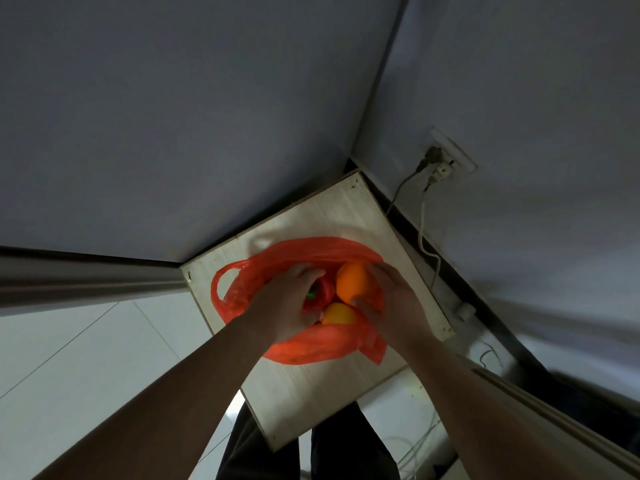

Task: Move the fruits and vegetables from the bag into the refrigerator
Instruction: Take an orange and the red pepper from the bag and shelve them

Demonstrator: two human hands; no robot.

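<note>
An open red plastic bag [311,348] lies on a small light wooden table [311,393] in the room's corner. Inside it I see an orange [353,282], a red pepper with a green stem [320,294] and a yellow fruit [337,315]. My left hand [287,303] reaches into the bag and curls over the red pepper. My right hand [391,303] grips the orange from its right side, thumb below it. The refrigerator is not clearly in view.
Grey walls meet in the corner behind the table. A wall socket [446,161] with plugs and hanging cables [424,230] is at the right. White floor tiles [86,358] spread to the left. A pale panel edge [554,420] runs along the lower right.
</note>
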